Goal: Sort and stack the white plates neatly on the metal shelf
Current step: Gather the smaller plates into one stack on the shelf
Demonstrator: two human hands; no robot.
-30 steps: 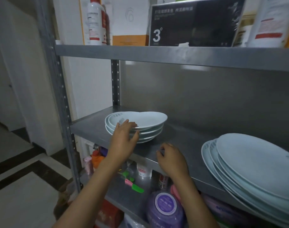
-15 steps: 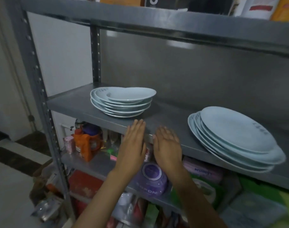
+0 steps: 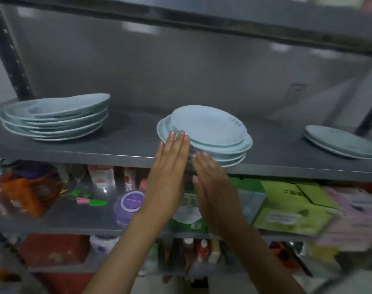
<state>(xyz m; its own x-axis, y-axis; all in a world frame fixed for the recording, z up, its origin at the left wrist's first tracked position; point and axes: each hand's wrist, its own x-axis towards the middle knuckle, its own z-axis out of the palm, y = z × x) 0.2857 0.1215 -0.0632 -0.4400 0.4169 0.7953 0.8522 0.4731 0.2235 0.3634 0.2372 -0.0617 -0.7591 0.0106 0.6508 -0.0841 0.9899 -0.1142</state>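
Observation:
Three stacks of white plates stand on the metal shelf (image 3: 127,148). The left stack (image 3: 55,116) has several plates with uneven rims. The middle stack (image 3: 208,132) is also uneven, its top plate shifted back. A low right stack (image 3: 339,142) lies near the right post. My left hand (image 3: 170,166) reaches up with straight fingers, and its tips touch the left rim of the middle stack. My right hand (image 3: 212,181) is flat beside it, fingertips at the stack's lower front edge.
The shelf above (image 3: 202,11) hangs low over the plates. A dark post (image 3: 9,52) stands at the left. Below, a crowded shelf holds an orange pack (image 3: 30,192), a purple-lidded jar (image 3: 131,201) and green boxes (image 3: 291,206).
The view has swung right, so the middle stack is now central and a third stack shows. Both hands have moved from the shelf's front edge up to the middle stack.

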